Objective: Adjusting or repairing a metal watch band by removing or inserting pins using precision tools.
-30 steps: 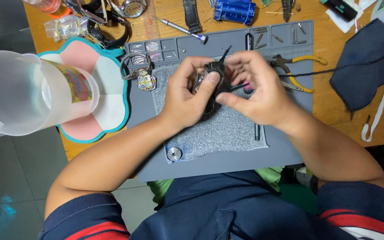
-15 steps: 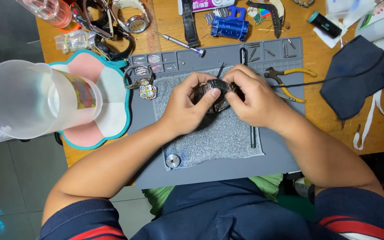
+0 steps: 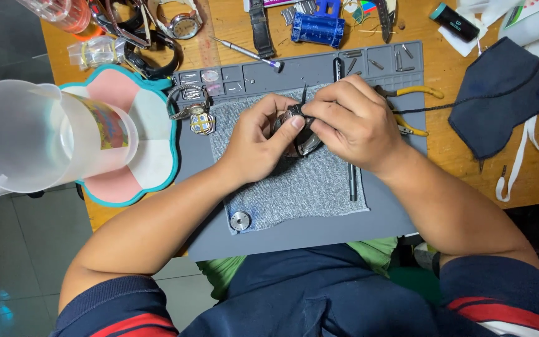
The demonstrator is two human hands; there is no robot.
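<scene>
Both hands met over the middle of a grey mat (image 3: 382, 218), on a silvery cloth (image 3: 301, 190) spread across it; between them sat a watch (image 3: 299, 134), dark and round, mostly hidden by fingers; the left hand (image 3: 258, 145) curled around its left side, thumb pressed across the top of the case, gripping it; the right hand (image 3: 352, 122) was closed from the other side, its fingertips pinched on the watch's upper edge, where a thin dark tool tip (image 3: 304, 93) poked up beyond the knuckles; whether that tip was held by the right fingers I could not tell.

Near the cloth's lower left corner lay a small round metal disc (image 3: 240, 221); at its upper left corner rested a small square watch (image 3: 201, 122) with a metal bracelet; a slim dark rod (image 3: 352, 182) lay along the cloth's right edge, just beside the right wrist; yellow-handled pliers (image 3: 414, 109) lay behind the right hand, partly covered by it.

To the left, off the mat, a clear plastic jug (image 3: 29, 137) lay tilted on a pink tray (image 3: 116, 187) with a teal rim; at the right of the wooden table (image 3: 444, 156) lay a dark cloth mask (image 3: 497, 100) with white straps; along the far edge were a blue block (image 3: 318, 29), a screwdriver (image 3: 244, 52) and a round wristwatch (image 3: 184, 24), well apart from the hands.
</scene>
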